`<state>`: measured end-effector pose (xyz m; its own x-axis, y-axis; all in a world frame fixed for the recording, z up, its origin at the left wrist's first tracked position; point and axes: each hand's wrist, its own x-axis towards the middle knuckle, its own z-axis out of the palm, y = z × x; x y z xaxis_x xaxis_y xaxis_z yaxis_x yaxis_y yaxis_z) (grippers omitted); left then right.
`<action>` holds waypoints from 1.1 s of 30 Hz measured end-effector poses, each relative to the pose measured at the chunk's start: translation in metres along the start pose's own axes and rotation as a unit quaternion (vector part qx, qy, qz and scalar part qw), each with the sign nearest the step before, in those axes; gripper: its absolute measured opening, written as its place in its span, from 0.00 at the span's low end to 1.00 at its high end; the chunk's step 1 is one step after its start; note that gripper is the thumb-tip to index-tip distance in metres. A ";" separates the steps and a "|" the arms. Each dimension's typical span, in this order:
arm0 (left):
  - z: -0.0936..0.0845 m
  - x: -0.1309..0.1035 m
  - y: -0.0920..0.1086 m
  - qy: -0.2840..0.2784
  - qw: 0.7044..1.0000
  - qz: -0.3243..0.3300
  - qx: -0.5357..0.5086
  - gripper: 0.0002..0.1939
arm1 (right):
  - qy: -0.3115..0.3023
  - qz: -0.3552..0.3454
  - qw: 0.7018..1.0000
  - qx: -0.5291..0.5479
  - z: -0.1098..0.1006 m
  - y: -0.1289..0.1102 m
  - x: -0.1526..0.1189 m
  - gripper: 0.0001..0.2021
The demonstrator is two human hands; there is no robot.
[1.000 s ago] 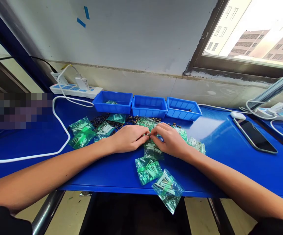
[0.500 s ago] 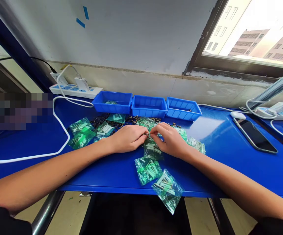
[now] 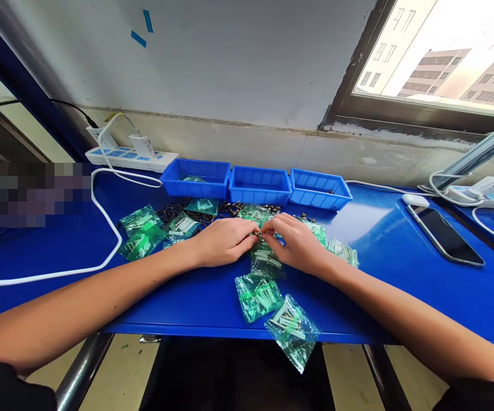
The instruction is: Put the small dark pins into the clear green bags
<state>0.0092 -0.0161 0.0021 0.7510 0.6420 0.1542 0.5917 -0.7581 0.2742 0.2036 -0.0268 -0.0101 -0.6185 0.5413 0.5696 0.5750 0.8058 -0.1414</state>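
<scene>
My left hand (image 3: pixel 225 242) and my right hand (image 3: pixel 294 241) meet fingertip to fingertip over the blue table. Both pinch a tiny metallic part (image 3: pixel 259 233) between them, too small to make out fully. Under and around my fingers lie clear green packets of screws and white pieces; one packet (image 3: pixel 266 260) sits just below my hands. Nearer the front edge rests another packet (image 3: pixel 259 298), and a further packet (image 3: pixel 293 331) hangs partly over the edge. Dark loose screws (image 3: pixel 172 211) are heaped behind my left hand.
Three blue bins (image 3: pixel 195 188) stand in a row by the wall. A power strip (image 3: pixel 131 158) with a white cable (image 3: pixel 105 211) is at left. A phone (image 3: pixel 446 235) lies at right, near a white case (image 3: pixel 415 200). A pixelated area covers the far left.
My fingertips have shifted very slightly around the small part, and both hands stay in nearly the same place. The packets and bins have not moved.
</scene>
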 end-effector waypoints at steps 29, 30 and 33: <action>-0.001 0.000 0.001 -0.004 1.000 0.001 -0.003 0.12 | -0.014 0.009 1.000 0.003 0.000 0.001 0.000 0.06; -0.001 0.000 0.001 -0.004 1.000 0.001 -0.004 0.12 | -0.016 0.011 1.000 0.003 -0.001 0.001 0.000 0.06; -0.001 0.000 0.001 -0.003 1.000 0.001 -0.005 0.12 | -0.019 0.017 1.000 0.004 -0.001 0.001 0.000 0.06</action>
<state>0.0092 -0.0167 0.0031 0.7541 0.6398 0.1481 0.5875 -0.7580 0.2833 0.2042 -0.0264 -0.0097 -0.6188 0.5765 0.5337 0.5914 0.7890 -0.1666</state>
